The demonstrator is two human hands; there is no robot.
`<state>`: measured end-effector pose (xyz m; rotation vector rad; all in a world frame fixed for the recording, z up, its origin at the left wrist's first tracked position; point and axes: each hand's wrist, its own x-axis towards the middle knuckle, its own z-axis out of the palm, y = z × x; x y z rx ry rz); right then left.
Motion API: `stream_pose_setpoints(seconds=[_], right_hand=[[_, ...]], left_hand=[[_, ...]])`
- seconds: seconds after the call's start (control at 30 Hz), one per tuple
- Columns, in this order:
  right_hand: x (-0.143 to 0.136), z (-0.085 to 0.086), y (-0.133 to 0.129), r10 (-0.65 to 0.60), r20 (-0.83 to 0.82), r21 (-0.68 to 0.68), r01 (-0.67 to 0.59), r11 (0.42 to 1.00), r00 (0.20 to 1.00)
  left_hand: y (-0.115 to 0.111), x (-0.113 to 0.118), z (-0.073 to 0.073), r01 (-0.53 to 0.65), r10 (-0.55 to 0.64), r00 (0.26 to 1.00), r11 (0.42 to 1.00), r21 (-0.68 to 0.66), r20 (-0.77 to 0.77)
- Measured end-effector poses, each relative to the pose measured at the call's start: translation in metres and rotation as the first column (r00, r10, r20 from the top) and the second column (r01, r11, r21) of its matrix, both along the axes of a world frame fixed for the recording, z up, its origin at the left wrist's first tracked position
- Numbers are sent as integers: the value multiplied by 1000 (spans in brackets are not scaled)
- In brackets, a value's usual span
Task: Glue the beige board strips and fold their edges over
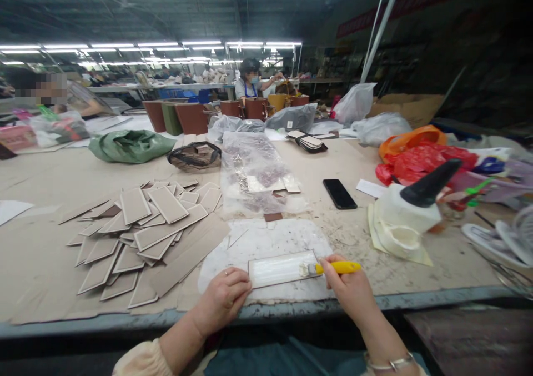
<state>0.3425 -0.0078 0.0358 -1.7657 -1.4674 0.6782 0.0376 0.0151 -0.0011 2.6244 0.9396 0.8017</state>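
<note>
In my right hand (345, 282) is a paintbrush with a yellow handle (341, 266). Its bristles (307, 269) rest on the right part of a flat rectangular panel (275, 270), whose top is coated with streaky white, wet-looking glue. My left hand (227, 294) grips the panel's left end, fingers together and the thumb hidden. Under the panel lies a stained white sheet (258, 237). To the left spreads a loose heap of similar beige panels (166, 234) with pale borders.
A white plastic container (406, 215) with a black spout stands on the right, beside a black phone (339, 193). Clear plastic wrap (258, 165) covers panels at centre. Farther off are a green bag (131, 145), red plastic bags (425, 162) and a co-worker (250, 81) near brown bags.
</note>
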Motion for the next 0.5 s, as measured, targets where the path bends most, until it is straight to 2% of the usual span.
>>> stream_pose_setpoints(seconds=[0.27, 0.43, 0.5], right_hand=[[20, 5, -2, -36, 128, 2, 36, 999, 991], [13, 15, -6, -123, 19, 82, 121, 989, 992], [8, 15, -4, -118, -23, 90, 119, 989, 993]], left_hand=[[-1, 0, 4, 1, -2, 1000, 1000, -23, -24], [-2, 1, 6, -3, 1, 999, 999, -53, -35], [-2, 2, 7, -4, 2, 999, 998, -58, -38]])
